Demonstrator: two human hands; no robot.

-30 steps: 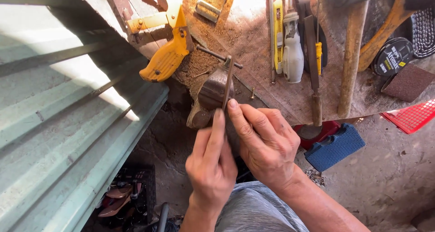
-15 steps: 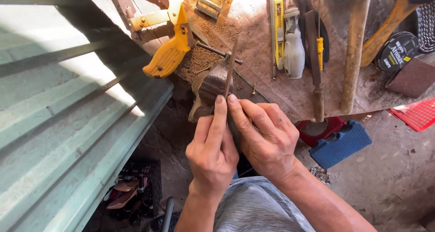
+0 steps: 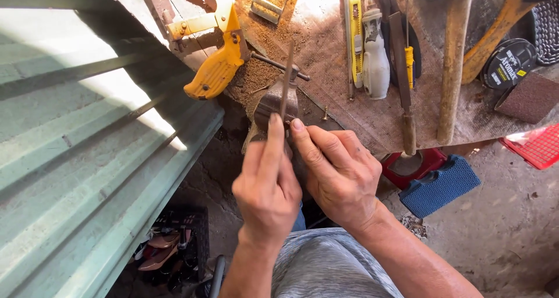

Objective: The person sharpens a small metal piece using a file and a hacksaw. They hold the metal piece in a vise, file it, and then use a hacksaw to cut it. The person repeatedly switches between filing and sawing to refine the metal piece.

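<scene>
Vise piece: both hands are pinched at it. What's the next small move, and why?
Probably a short, level push of the thin strip away from the body. Left hand and right hand pinch its near end with their fingertips, and it lies edge-up along the small vise at the bench edge, with sawdust around it.

- My left hand [image 3: 266, 187] reaches forward, back of the hand up, index finger stretched straight ahead, the other fingers curled under.
- My right hand [image 3: 340, 173] sits just beside it, touching, fingers extended forward and angled left, their tips meeting the left fingertips.
- Both forearms come up from below; the right one slants in from the lower right.
</scene>
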